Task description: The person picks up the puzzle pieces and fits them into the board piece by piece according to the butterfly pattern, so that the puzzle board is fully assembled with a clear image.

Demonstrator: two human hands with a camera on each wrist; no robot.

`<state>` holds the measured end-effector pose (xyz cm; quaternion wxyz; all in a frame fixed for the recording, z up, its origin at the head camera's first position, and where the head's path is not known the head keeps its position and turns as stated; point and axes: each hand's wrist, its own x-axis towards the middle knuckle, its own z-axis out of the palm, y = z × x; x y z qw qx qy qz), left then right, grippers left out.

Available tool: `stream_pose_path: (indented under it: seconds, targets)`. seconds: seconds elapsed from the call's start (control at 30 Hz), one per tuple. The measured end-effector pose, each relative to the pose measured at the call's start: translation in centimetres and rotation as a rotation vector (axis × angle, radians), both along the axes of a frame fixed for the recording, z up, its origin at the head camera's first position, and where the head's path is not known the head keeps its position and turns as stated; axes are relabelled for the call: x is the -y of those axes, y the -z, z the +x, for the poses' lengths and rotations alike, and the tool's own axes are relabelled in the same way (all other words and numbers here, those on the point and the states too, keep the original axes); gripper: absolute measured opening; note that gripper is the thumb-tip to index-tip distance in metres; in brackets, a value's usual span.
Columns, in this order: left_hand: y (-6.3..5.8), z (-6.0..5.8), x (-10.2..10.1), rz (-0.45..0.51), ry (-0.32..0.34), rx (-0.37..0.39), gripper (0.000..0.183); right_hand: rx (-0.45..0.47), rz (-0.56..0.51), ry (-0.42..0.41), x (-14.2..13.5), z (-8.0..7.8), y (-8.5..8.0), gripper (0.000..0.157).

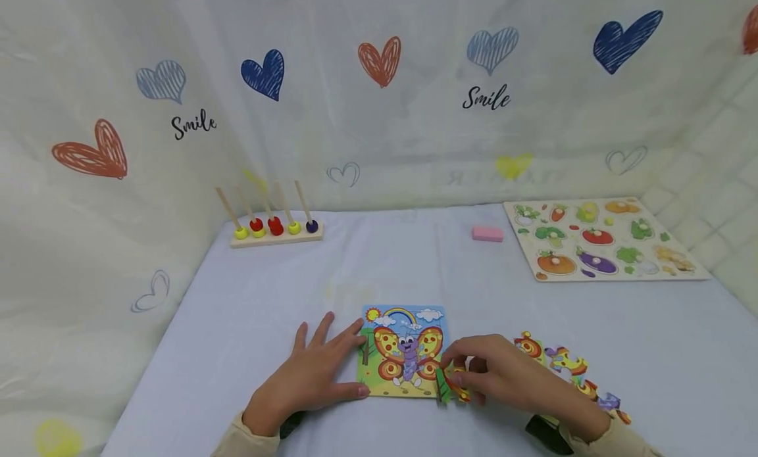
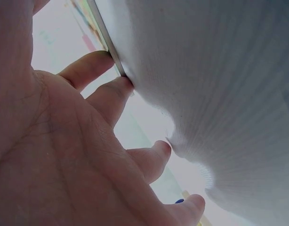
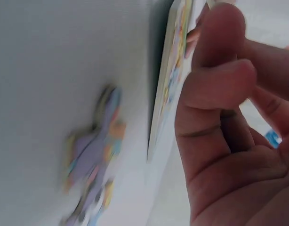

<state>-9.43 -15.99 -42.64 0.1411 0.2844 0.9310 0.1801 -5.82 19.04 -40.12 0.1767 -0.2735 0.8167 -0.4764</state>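
A square butterfly jigsaw board (image 1: 387,386) lies flat on the table between both hands. My left hand (image 1: 310,378) is spread out beside it, with the thumb and some fingertips at the left edge. In the left wrist view, two fingertips (image 2: 122,84) touch the thin side of the board. My right hand (image 1: 494,378) pinches a green and orange puzzle piece (image 1: 447,388) at the board's lower right corner, where the piece overlaps the edge. Fingers hide part of this piece, and the right wrist view barely shows it. Several loose puzzle pieces (image 1: 567,361) lie near the right forearm.
At the back left stands a wooden peg rack (image 1: 278,239) with coloured beads. A pink block (image 1: 487,233) sits at the back, left of a vegetable knob puzzle (image 1: 592,246). A white curtain (image 1: 414,135) with printed hearts hangs behind the table.
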Motion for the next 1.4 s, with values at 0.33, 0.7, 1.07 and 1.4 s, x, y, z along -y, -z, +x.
stream_pose_path:
  seconds: [0.33, 0.7, 1.07, 1.4]
  targets:
    - [-0.1, -0.1, -0.1, -0.004, -0.003, 0.02, 0.079, -0.111, 0.046, 0.072, 4.0, -2.6, -0.4, 0.018]
    - [-0.1, -0.1, -0.1, 0.0, -0.002, 0.019, 0.081, -0.107, 0.072, 0.076, 7.0, -4.4, -0.2, 0.025]
    - [-0.1, -0.4, 0.0, -0.011, 0.0, 0.019, 0.081, -0.022, 0.015, 0.103, 8.8, -5.1, 0.0, 0.014]
    - [0.0, -0.5, 0.2, -0.015, -0.001, 0.02, 0.081, -0.004, 0.017, 0.118, 9.9, -5.9, 0.2, 0.009]
